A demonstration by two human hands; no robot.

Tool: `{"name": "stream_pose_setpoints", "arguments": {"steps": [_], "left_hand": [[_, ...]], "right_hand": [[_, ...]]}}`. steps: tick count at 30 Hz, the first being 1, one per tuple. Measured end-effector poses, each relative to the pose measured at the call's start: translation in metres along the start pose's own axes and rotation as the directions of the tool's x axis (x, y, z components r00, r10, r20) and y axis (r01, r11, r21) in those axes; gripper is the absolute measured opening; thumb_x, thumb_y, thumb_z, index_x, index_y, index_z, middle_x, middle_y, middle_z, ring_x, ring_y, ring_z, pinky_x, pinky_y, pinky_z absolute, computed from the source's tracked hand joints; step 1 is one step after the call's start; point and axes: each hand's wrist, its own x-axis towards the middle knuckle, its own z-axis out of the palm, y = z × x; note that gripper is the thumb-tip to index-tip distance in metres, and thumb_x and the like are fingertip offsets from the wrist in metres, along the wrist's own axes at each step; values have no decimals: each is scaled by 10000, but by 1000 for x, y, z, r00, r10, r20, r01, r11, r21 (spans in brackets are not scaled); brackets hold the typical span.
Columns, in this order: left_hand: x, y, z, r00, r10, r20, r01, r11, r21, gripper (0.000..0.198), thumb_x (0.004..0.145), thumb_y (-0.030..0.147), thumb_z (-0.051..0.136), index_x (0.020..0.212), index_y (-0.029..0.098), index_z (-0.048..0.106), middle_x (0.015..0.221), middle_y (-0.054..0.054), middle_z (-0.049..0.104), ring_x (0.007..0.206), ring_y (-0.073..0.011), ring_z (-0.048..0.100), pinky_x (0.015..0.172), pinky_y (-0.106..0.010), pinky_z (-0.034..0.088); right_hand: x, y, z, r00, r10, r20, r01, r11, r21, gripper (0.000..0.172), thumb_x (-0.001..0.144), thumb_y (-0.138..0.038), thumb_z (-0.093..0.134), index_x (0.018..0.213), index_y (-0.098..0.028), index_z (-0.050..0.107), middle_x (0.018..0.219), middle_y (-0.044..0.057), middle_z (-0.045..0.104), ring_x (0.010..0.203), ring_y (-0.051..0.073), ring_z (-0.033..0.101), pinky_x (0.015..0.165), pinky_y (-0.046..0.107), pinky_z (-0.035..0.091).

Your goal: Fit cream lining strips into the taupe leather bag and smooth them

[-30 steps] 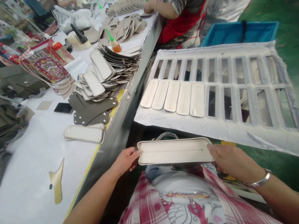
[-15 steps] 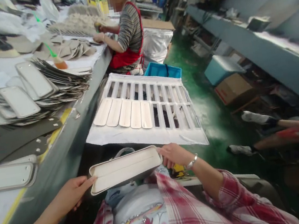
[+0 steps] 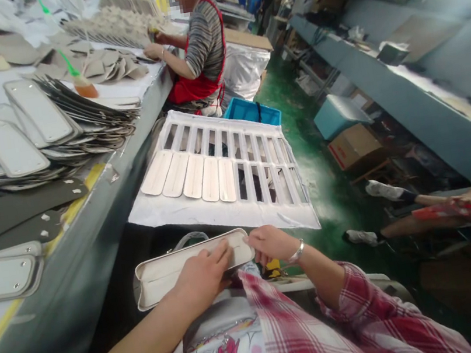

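Observation:
A long cream panel with rounded ends [image 3: 161, 273] lies across my lap, tilted down to the left. My left hand [image 3: 204, 275] rests on top of its middle, fingers stretched flat along it. My right hand [image 3: 270, 243] pinches the panel's right end between thumb and fingers; a metal bracelet sits on that wrist. Just beyond stands a white slotted rack [image 3: 206, 216] with several cream panels [image 3: 193, 175] laid side by side in its left slots.
A grey worktable [image 3: 92, 221] runs along the left, carrying a fanned pile of similar panels [image 3: 43, 131], dark cut pieces and a glue bottle [image 3: 81, 84]. A person in a red apron [image 3: 198, 46] works farther along. Blue bin [image 3: 252, 112], boxes and green floor lie right.
My left hand has moved from the panel's left end onto its top middle. The view has swung right and up, away from the table.

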Motion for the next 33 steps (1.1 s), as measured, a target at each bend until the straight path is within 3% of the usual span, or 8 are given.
{"name": "stream_pose_setpoints", "arguments": {"steps": [7, 21, 25, 27, 28, 30, 32, 33], "left_hand": [[3, -7, -2, 998, 22, 58, -29, 990, 136, 631, 765, 463, 511, 1334, 247, 346, 1443, -8, 255, 944, -246, 520, 735, -344, 452], [15, -5, -5, 994, 19, 109, -32, 993, 114, 646, 751, 476, 532, 1320, 223, 357, 1445, -46, 246, 921, -262, 534, 706, -382, 485], [-4, -7, -17, 1000, 19, 14, -16, 977, -214, 763, 663, 501, 628, 1327, 266, 332, 1412, -80, 304, 999, -274, 514, 798, -398, 461], [-29, -19, -23, 991, -55, -123, -20, 842, -539, 742, 706, 497, 593, 1341, 271, 282, 1315, -103, 418, 925, -208, 544, 752, -326, 474], [-45, -28, -24, 961, -177, -214, -16, 735, -678, 653, 759, 482, 539, 1323, 254, 302, 1197, -101, 504, 830, -165, 557, 694, -284, 474], [-78, -50, -21, 785, -523, -332, -13, 522, -853, 414, 835, 437, 445, 1175, 200, 439, 894, -49, 575, 637, -102, 518, 576, -217, 435], [-104, -72, -10, 584, -766, -269, 16, 342, -939, 270, 829, 415, 473, 929, 167, 510, 711, 5, 520, 549, -73, 462, 508, -180, 378], [-113, -81, -2, 561, -808, -183, 37, 245, -969, 258, 804, 416, 516, 845, 162, 496, 677, 20, 496, 539, -68, 451, 490, -170, 358]], "right_hand": [[25, 43, -7, 965, -32, 261, -117, 836, 536, 400, 732, -524, 599, 763, -146, 473, 580, 18, 624, 406, 108, 561, 356, 160, 425], [25, -2, -15, 967, 147, 206, -183, 968, 171, 326, 832, -336, 541, 584, -141, 457, 498, 13, 603, 385, 106, 557, 360, 165, 448], [19, -5, -13, 970, 143, 198, -170, 977, 126, 340, 803, -369, 578, 582, -141, 458, 491, 12, 594, 371, 101, 542, 348, 162, 434], [16, 0, -9, 979, 140, 147, -161, 976, 148, 365, 772, -431, 603, 594, -143, 467, 510, 15, 600, 370, 97, 536, 347, 165, 431], [16, 4, -7, 983, 149, 104, -165, 971, 172, 375, 757, -457, 611, 604, -143, 473, 513, 12, 598, 368, 92, 530, 343, 158, 420], [19, 15, -2, 982, 170, 83, -186, 949, 256, 397, 729, -496, 625, 619, -152, 460, 494, -9, 574, 347, 68, 494, 320, 137, 369], [24, 25, 2, 981, 148, 129, -187, 901, 391, 411, 710, -512, 636, 634, -162, 436, 475, -36, 541, 333, 45, 457, 310, 121, 325], [26, 29, 2, 978, 125, 164, -188, 870, 456, 414, 698, -513, 647, 645, -165, 428, 480, -44, 535, 339, 38, 453, 316, 116, 320]]}}
